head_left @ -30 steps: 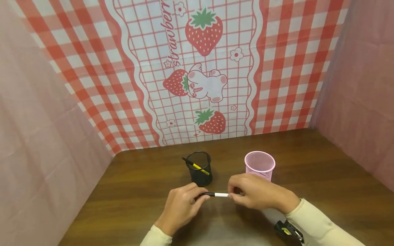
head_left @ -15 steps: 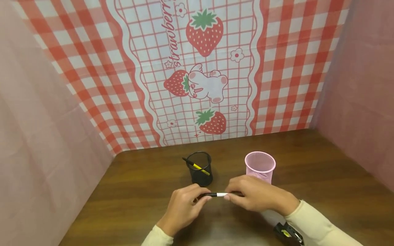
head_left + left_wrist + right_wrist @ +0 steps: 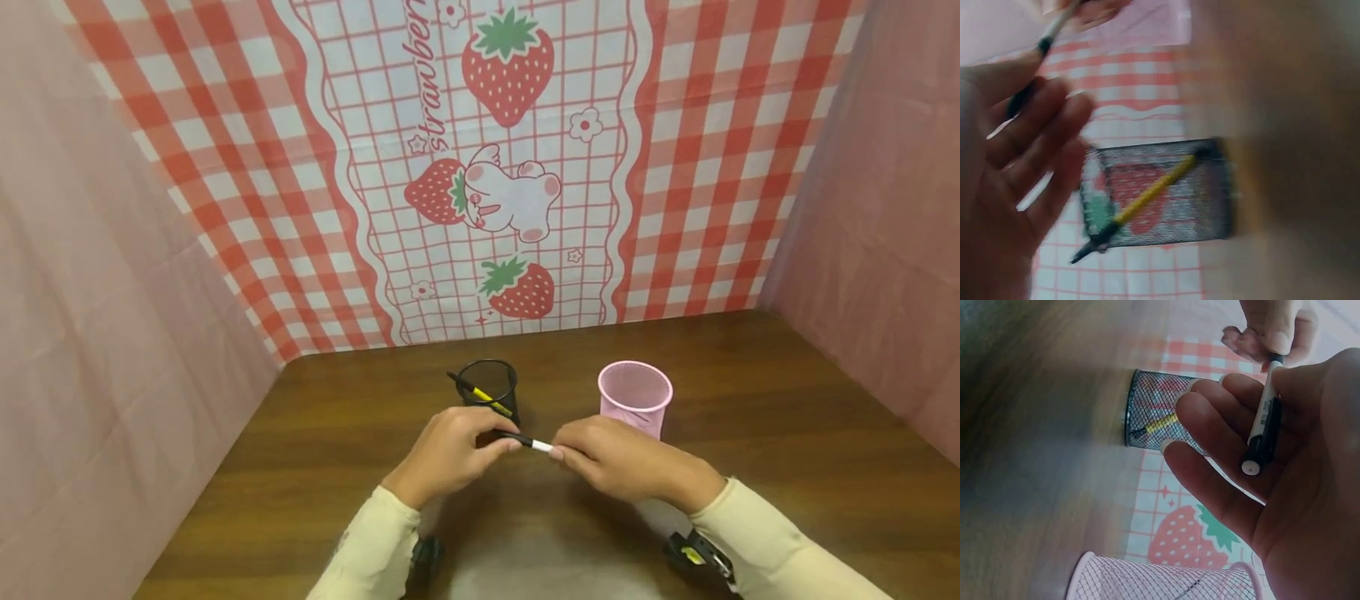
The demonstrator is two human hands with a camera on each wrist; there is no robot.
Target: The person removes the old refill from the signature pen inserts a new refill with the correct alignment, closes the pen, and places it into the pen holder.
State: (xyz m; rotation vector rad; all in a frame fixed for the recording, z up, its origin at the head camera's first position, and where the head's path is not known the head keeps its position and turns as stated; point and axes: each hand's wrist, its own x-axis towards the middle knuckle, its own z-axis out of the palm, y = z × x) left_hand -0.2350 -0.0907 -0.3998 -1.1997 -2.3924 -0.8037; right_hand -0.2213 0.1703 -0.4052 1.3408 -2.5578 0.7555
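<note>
A white marker (image 3: 542, 446) with a black cap is held level between both hands, slightly tilted. My left hand (image 3: 450, 450) pinches its capped end between thumb and fingers. The white barrel is pinched by my right hand (image 3: 622, 454), and its black rear end (image 3: 1260, 453) lies across that palm in the right wrist view. Just behind the left hand stands a black mesh pen cup (image 3: 1191, 215), its lower part hidden in the head view. A yellow and black pen (image 3: 1150, 197) leans inside it, tip out over the rim.
A pink mesh pen cup (image 3: 633, 415) stands behind the right hand. The wooden table (image 3: 315, 467) meets a strawberry-print checked cloth (image 3: 510, 283) at the back. Pink cloth walls (image 3: 877, 250) close off both sides.
The right hand's fingers have slid left along the barrel, nearer the left hand. The left hand has moved away from the body, partly covering the black cup, and the marker has tilted.
</note>
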